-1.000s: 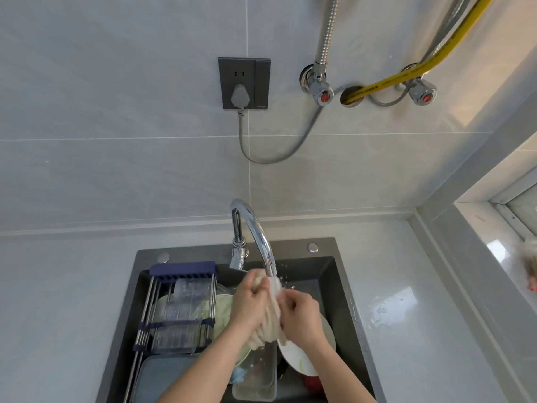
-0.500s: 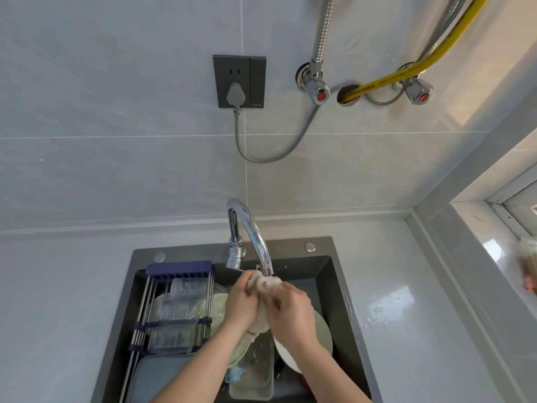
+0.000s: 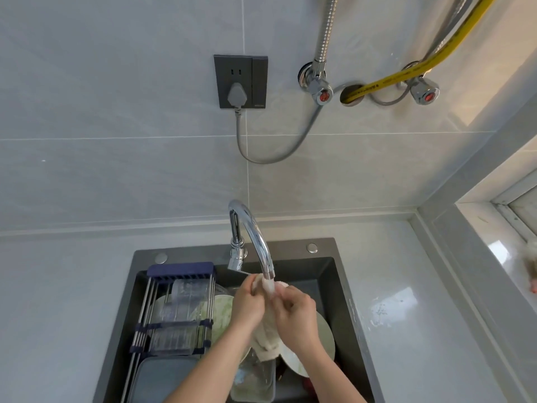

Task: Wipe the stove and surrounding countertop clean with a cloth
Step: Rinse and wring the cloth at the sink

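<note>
Cream-white cloth (image 3: 266,338) sat bunched between your two hands at the lower centre of the frame, directly under the spout of the chrome faucet (image 3: 255,237). Your left hand (image 3: 247,305) had its fingers curled around the upper left part of the cloth, and your right hand (image 3: 296,315) was closed around the right side of it, so both gripped the same wad with the knuckles nearly touching. A loose tail of the cloth hung down below your wrists over the dishes.

You held all this above the dark sink (image 3: 345,301), which filled the bottom middle of the frame. On its left side lay a metal drying rack (image 3: 171,309) with dark blue ends, carrying a clear plastic container (image 3: 186,301). A pale green plate (image 3: 220,312) showed beside your left hand, and a white plate (image 3: 325,333) lay under your right wrist. A clear rectangular tub (image 3: 255,382) sat low in the basin between your forearms.

The light grey countertop (image 3: 421,330) to the right of the sink carried a wet patch with droplets. On the tiled wall in the upper part of the frame you had a dark socket (image 3: 240,81) with a grey plug in it, two chrome valves (image 3: 318,82) with red caps, and a yellow hose (image 3: 421,68) in the upper right.
</note>
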